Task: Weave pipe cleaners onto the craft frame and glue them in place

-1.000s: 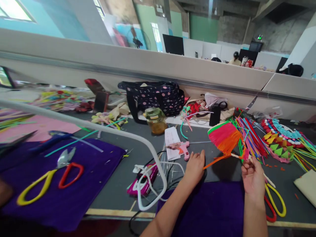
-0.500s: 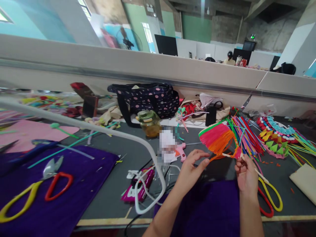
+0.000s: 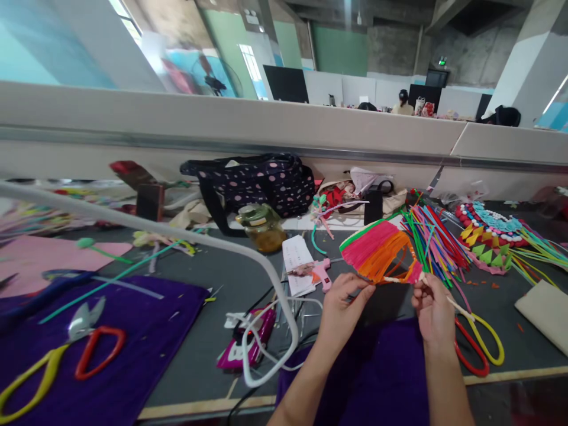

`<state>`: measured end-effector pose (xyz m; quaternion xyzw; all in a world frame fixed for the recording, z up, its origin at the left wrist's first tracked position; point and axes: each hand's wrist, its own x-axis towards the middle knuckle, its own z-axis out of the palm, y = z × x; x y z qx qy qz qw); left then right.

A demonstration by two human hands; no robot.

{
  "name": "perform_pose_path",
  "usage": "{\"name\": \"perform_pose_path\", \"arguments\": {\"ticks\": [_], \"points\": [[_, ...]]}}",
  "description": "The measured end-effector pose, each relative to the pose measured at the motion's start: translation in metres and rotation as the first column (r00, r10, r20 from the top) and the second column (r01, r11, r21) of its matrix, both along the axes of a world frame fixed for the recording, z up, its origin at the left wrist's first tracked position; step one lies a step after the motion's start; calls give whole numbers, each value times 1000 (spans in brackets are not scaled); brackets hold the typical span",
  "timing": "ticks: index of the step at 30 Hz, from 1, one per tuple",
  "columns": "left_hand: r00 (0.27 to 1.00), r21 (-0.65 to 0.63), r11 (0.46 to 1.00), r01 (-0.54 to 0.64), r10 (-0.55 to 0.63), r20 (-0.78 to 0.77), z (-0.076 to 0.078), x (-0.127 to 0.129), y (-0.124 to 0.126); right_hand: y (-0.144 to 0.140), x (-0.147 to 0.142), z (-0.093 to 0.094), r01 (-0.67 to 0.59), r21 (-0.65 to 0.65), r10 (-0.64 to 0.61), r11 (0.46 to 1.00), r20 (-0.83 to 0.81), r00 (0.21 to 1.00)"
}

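Head view. I see both hands raised over the purple mat (image 3: 381,378) at the near edge of the counter (image 3: 213,331), holding a fan (image 3: 377,254) woven of pink and orange strips with a green rim. My left hand (image 3: 339,307) has its fingers (image 3: 361,291) pinched narrow on the fan's lower left edge. My right hand (image 3: 432,310) has its fingers closed about the pale stick at the fan's lower right corner; the stick runs on down to the right, past the hand. The fan is tilted, clear of the counter, between the two hands and just above them.

Just right of the right hand lie scissors (image 3: 481,349) with one red and one yellow loop. Behind the fan is a sheaf of coloured strips (image 3: 437,242). A pink glue gun (image 3: 317,272) lies on a white paper left of the fan. Farther back stand a jar (image 3: 261,228), seemingly of amber liquid, and a dotted bag (image 3: 257,180). A second pair of scissors (image 3: 66,355) lies on another purple mat at far left.
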<state>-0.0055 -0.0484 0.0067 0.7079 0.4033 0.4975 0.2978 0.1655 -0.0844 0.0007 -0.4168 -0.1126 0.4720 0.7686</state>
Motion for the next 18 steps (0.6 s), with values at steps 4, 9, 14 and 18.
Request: {"name": "perform_pose_path", "arguments": {"ticks": [4, 9, 14, 18], "points": [[1000, 25, 1000, -13, 13, -25, 2, -1, -2, -2, 0, 1, -1, -5, 1, 1000, -8, 1000], [999, 45, 999, -24, 26, -46, 4, -3, -3, -3, -1, 1, -3, -6, 3, 1000, 18, 1000], [997, 50, 998, -34, 37, -64, 7, -3, -4, -3, -1, 0, -16, -10, 17, 1000, 11, 1000], [996, 46, 998, -43, 46, -73, 7, -4, -3, -3, -1, -1, -23, -7, 23, 1000, 3, 1000]]}}
